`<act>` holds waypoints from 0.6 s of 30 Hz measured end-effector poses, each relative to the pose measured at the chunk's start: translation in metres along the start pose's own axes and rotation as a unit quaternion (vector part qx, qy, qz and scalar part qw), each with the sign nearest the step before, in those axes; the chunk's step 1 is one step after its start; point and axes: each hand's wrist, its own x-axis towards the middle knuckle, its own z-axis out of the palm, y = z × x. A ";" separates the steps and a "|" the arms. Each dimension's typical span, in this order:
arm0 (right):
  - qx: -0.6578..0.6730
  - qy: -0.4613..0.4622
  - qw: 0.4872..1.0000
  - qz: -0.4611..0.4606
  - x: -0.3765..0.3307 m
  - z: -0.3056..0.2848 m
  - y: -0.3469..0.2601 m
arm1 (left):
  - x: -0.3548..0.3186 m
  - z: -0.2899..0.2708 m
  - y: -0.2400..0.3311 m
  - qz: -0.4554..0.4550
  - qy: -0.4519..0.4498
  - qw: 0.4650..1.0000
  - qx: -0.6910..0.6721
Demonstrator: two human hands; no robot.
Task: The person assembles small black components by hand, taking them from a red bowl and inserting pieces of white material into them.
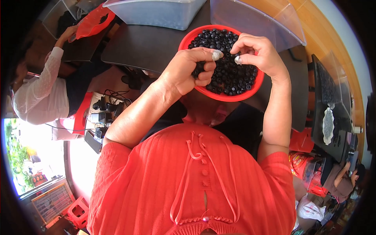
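A red bowl (252, 94) full of small round black pieces (229, 74), some with a hole in the middle, stands at the table's near edge. My left hand (188, 68) is closed over the bowl's left side. Several black pieces (199, 67) show between its curled fingers, and white wrapping covers its thumb tip. Over the bowl's right part, my right hand (258, 55) has its fingers curled, with thumb and forefinger tips close together. White wrapping covers that thumb tip too. Whatever lies between those tips cannot be made out against the black pieces behind.
Beyond the bowl on the dark table (135, 45) stand a translucent bin (156, 13) and a clear bin (254, 23). At the left, another person's hand (69, 32) touches a red basket (92, 25). Cables and chargers (105, 111) lie below. Another table (333, 113) stands right.
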 end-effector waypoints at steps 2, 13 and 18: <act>0.066 0.021 0.997 -0.036 -0.002 0.002 -0.008 | 0.000 0.004 0.000 -0.001 0.005 0.999 0.035; 0.008 0.096 0.984 -0.147 0.001 0.022 -0.015 | 0.007 0.008 -0.010 0.014 0.010 0.999 0.034; 0.107 0.075 0.986 -0.107 0.001 0.018 -0.010 | 0.006 0.009 -0.009 0.027 -0.009 1.000 0.007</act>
